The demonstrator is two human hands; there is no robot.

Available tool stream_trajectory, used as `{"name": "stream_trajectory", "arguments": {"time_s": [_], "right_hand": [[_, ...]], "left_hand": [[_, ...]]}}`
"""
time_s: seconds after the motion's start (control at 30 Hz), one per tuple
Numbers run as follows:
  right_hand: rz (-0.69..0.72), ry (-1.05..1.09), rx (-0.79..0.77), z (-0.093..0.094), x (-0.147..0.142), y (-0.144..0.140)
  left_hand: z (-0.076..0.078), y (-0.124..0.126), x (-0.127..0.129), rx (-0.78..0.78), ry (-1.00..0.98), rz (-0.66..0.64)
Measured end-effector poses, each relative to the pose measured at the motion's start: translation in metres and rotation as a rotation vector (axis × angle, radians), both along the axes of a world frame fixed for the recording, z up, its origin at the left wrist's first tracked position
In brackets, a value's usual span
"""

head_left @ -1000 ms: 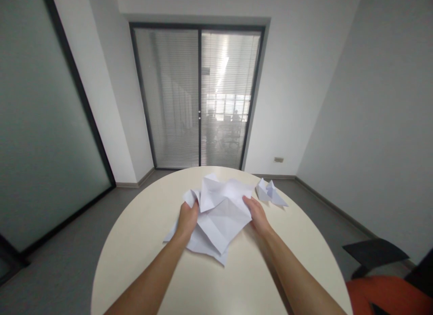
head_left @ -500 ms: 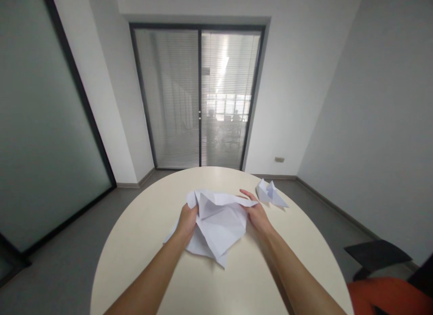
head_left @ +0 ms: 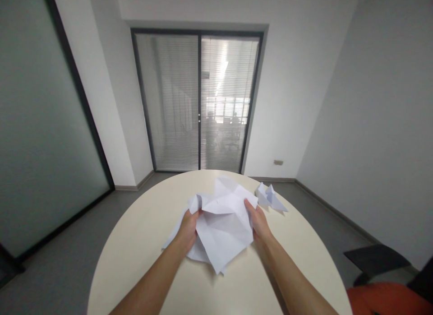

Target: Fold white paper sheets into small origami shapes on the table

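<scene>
Grasping creased white paper [head_left: 225,233] over one round cream table [head_left: 128,247]: left hand [head_left: 188,228] on the paper's left side, right hand [head_left: 260,222] on its right | folded white paper [head_left: 274,202] just beyond right hand | one orange-seated chair [head_left: 385,299], right | two glass panels [head_left: 169,103] with blinds [head_left: 223,139], white wall [head_left: 291,98]

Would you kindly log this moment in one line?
left hand: holding creased white paper; right hand: holding same paper; folded white paper shape: on round cream table
</scene>
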State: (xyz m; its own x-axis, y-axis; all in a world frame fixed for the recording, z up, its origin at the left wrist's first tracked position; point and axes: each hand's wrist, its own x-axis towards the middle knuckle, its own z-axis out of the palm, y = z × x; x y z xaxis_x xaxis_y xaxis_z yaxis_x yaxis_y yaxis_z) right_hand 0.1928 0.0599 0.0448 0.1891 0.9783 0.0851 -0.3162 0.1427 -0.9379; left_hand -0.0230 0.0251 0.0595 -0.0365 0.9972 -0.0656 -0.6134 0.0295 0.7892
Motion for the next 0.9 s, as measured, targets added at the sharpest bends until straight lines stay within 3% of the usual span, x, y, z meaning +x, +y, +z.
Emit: {"name": "stream_trajectory", "arguments": {"time_s": [0.13, 0.27, 0.3, 0.33, 0.43, 0.5, 0.7, 0.77, 0.9], "right_hand": [[0.070, -0.152, -0.063, 0.002, -0.006, -0.008], [0.398, -0.211, -0.006, 0.004, -0.018, -0.018], [0.400, -0.208, 0.010, 0.003, -0.020, -0.018], [0.350, -0.207, 0.021, 0.002, -0.021, -0.017], [-0.015, -0.191, 0.050, -0.003, -0.017, -0.006], [-0.167, -0.138, 0.074, -0.006, -0.008, 0.005], [-0.330, -0.033, 0.114, -0.007, 0.012, 0.019], [-0.240, 0.019, 0.093, -0.005, 0.008, 0.018], [0.087, 0.098, 0.023, -0.006, -0.010, 0.011]], "left_hand": [[0.002, -0.004, 0.002, 0.010, -0.121, -0.088], [0.002, -0.005, 0.003, -0.015, -0.153, -0.090], [0.003, -0.004, 0.003, -0.028, -0.147, -0.063], [0.003, -0.003, 0.003, -0.033, -0.141, -0.034], [0.003, 0.001, 0.001, -0.028, -0.116, 0.067], [0.003, 0.003, -0.001, -0.043, -0.096, 0.120], [-0.003, 0.007, -0.004, -0.134, -0.044, 0.213], [-0.007, 0.007, -0.005, -0.177, -0.027, 0.262], [-0.014, 0.009, -0.006, -0.234, 0.029, 0.310]]}}
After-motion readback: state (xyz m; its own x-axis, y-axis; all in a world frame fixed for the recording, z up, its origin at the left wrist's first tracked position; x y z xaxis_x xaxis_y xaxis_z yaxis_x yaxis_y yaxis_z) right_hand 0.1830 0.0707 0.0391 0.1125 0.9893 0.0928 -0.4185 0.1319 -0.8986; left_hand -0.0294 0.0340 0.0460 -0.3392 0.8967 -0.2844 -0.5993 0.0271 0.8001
